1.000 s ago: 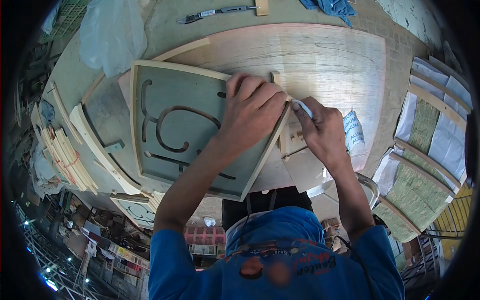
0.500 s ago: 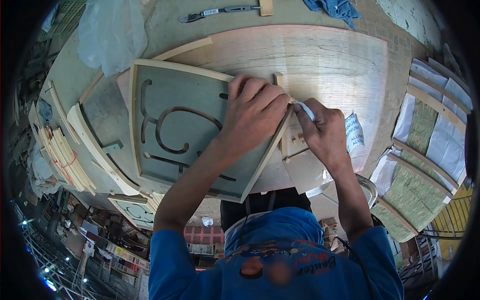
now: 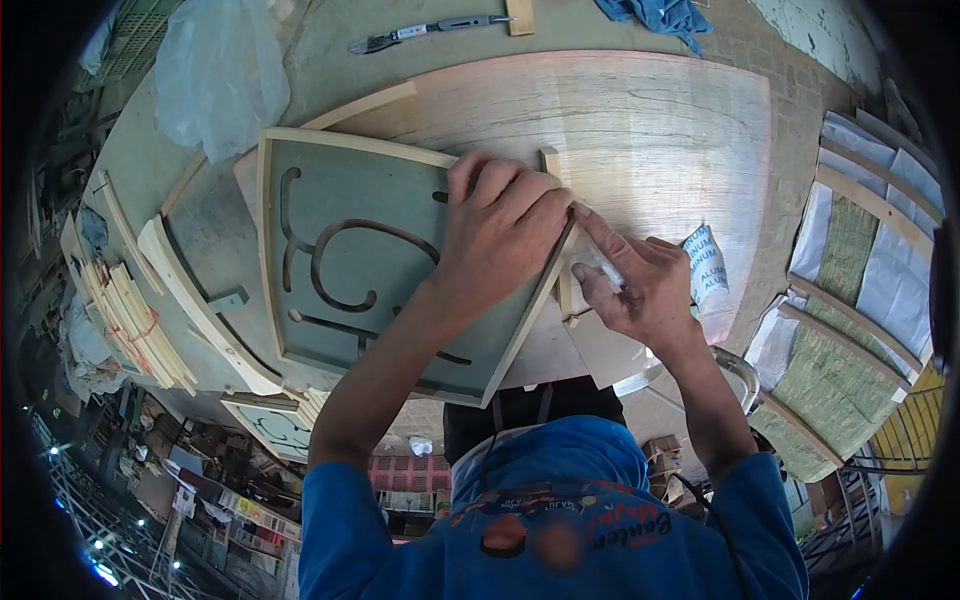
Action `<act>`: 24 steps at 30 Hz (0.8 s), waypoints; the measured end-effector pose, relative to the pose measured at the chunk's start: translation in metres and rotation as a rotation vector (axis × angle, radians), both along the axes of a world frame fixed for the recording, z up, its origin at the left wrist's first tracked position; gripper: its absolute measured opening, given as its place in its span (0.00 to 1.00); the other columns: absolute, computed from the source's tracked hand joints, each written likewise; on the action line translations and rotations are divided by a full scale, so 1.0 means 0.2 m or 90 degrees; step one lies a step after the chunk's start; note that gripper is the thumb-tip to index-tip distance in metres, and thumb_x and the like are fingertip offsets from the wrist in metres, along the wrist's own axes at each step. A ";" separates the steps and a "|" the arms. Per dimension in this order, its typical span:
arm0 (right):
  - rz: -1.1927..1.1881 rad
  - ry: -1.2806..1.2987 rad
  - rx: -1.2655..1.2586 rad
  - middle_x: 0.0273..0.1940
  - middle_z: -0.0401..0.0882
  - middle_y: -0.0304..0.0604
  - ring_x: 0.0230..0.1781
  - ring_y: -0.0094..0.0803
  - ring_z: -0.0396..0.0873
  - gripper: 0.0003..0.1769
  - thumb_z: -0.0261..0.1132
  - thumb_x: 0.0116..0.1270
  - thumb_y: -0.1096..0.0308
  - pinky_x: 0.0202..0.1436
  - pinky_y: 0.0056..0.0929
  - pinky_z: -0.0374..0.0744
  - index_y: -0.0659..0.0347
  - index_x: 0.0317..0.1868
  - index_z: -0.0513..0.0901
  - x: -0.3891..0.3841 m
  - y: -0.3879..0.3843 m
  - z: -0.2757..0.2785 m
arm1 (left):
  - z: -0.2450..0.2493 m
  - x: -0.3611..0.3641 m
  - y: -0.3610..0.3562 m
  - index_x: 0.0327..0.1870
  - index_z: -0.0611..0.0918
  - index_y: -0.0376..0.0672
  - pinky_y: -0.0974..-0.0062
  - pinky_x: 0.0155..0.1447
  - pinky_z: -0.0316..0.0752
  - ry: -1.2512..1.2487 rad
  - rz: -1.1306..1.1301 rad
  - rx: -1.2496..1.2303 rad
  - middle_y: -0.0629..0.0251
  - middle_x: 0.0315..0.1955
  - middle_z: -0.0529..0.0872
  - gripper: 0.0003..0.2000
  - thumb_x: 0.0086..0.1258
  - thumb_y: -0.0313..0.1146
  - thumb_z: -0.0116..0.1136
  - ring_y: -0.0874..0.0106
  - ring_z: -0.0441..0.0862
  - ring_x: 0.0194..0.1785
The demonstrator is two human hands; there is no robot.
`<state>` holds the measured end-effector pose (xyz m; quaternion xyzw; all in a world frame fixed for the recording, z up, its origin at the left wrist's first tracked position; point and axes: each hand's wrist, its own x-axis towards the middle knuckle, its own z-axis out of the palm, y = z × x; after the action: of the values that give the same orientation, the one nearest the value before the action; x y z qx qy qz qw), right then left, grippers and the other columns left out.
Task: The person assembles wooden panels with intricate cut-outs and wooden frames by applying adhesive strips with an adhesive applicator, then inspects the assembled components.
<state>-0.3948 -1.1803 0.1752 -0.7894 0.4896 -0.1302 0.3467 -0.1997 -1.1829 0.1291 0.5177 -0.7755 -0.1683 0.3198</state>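
A grey-green panel (image 3: 400, 180) with curved cut-out slots lies on the workbench inside a pale wooden frame (image 3: 266, 220). My left hand (image 3: 505, 232) is wrapped over the frame's upper right corner, its fingers bent round the wood. At that same corner, the index finger of my right hand (image 3: 640, 275) is stretched out and touches the wood. The other fingers of that hand are curled round a small white tube (image 3: 606, 268), which lies in the palm and is partly hidden.
Under the frame lies a large thin plywood sheet (image 3: 660, 130). A blue-and-white packet (image 3: 707, 268) rests right of my hands. A cutter (image 3: 435, 30) and a blue cloth (image 3: 660, 18) lie at the back. A plastic bag (image 3: 220, 80) and wood strips (image 3: 135, 320) are at the left.
My right hand has turned. Its index finger now reaches out to the corner, and the white tube has moved down from the corner towards the palm. My left hand remains on the frame.
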 end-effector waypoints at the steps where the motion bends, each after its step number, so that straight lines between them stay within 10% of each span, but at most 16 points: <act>1: 0.028 0.025 0.006 0.15 0.73 0.40 0.11 0.29 0.68 0.31 0.68 0.59 0.61 0.22 0.30 0.71 0.59 0.64 0.78 0.00 0.00 -0.01 | 0.00 0.00 0.00 0.37 0.84 0.47 0.61 0.58 0.63 -0.001 0.000 0.001 0.75 0.38 0.81 0.10 0.54 0.30 0.69 0.70 0.73 0.45; 15: 0.003 0.001 -0.024 0.17 0.75 0.39 0.12 0.30 0.73 0.30 0.68 0.60 0.59 0.23 0.31 0.75 0.56 0.63 0.78 0.01 0.01 -0.02 | 0.02 0.00 -0.01 0.35 0.84 0.47 0.61 0.58 0.62 -0.011 -0.003 0.013 0.75 0.36 0.81 0.09 0.53 0.29 0.68 0.70 0.73 0.44; 24: -0.073 -0.068 0.073 0.21 0.80 0.43 0.16 0.37 0.77 0.29 0.67 0.60 0.61 0.25 0.34 0.77 0.53 0.64 0.77 0.00 0.06 -0.01 | 0.04 0.01 0.00 0.61 0.74 0.38 0.56 0.63 0.60 -0.052 0.005 0.039 0.74 0.39 0.86 0.28 0.58 0.30 0.69 0.70 0.74 0.47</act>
<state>-0.3956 -1.1690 0.1737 -0.7308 0.5218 -0.1634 0.4086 -0.1987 -1.1822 0.1377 0.5367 -0.7803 -0.1698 0.2725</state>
